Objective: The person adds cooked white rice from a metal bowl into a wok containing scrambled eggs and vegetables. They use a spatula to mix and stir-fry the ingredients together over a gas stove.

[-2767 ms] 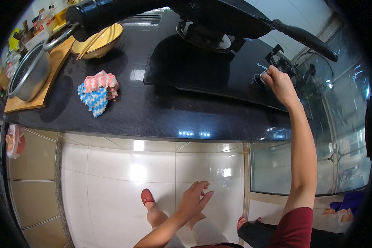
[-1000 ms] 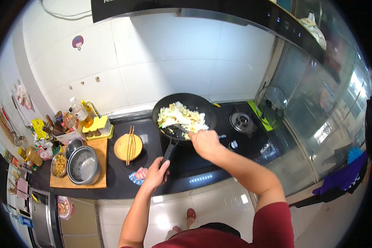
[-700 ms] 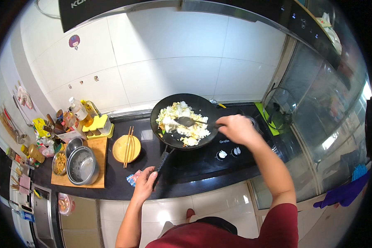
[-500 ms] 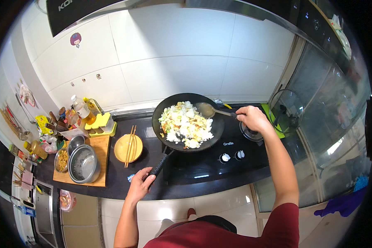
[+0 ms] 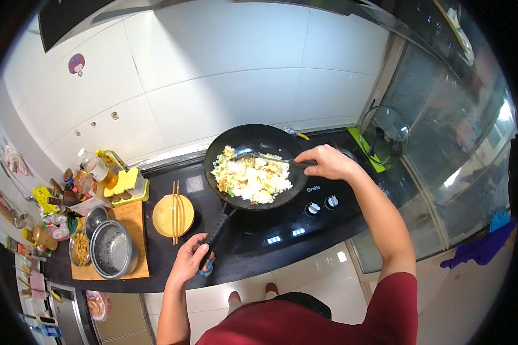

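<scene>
A black wok (image 5: 255, 138) full of white rice with egg and green bits (image 5: 250, 178) sits on the black stove top (image 5: 305, 215). My left hand (image 5: 189, 261) grips the end of the wok's long black handle (image 5: 216, 231), over a small blue cloth. My right hand (image 5: 327, 163) is at the wok's right rim and holds a spatula (image 5: 270, 158) whose blade lies in the rice.
A yellow bowl (image 5: 172, 215) with chopsticks laid across it stands left of the wok. A wooden board (image 5: 133, 215) carries steel bowls (image 5: 112, 250). Bottles and jars (image 5: 95, 169) crowd the far left. Two stove knobs (image 5: 321, 206) face me. A glass lid (image 5: 385, 129) leans at right.
My right hand has swung the spatula from the wok's far right edge into the rice. My left hand has closed on the wok handle. The camera view shifted slightly.
</scene>
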A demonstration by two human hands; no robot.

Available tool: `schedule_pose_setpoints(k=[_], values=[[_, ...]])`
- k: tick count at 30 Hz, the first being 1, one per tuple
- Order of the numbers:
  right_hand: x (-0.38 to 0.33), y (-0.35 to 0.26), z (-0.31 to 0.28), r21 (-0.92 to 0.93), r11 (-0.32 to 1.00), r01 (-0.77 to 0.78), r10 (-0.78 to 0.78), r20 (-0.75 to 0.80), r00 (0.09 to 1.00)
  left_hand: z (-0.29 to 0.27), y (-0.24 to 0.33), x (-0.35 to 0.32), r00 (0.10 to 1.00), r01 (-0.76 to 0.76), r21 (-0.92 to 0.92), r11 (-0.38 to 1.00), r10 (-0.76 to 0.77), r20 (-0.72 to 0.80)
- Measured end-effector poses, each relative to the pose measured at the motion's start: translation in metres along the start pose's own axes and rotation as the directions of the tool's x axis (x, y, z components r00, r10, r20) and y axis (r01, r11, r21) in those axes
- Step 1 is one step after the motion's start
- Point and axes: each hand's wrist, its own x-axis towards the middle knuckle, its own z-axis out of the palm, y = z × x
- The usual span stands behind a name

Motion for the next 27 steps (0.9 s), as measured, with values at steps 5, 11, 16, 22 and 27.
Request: schedule_pose_setpoints(k=[5,11,16,22,27], values=[[-0.055,-0.069,-0.016,-0.295,0.945,-0.138,0.160,0.050,0.986,-0.015,0.001,0.006,0.989,0.118,-0.092,0.989,-0.109,0.100],[-0.093,-0.123,-0.062,-0.368,0.913,-0.177,0.207,0.042,0.978,-0.012,0.006,0.009,0.985,0.120,-0.100,0.988,-0.105,0.139],[-0.071,-0.127,-0.018,-0.438,0.881,-0.180,0.229,0.063,0.971,-0.002,0.010,0.010,0.986,0.080,0.045,0.996,-0.086,0.145],[-0.036,-0.083,0.054,-0.422,0.874,-0.239,0.143,-0.247,0.958,0.000,0.011,0.010,0.988,0.075,0.129,0.989,-0.091,0.122],[-0.057,-0.075,0.002,-0.226,0.901,-0.371,0.336,-0.181,0.924,-0.004,0.007,0.008,0.993,0.063,0.095,0.994,-0.072,0.092]])
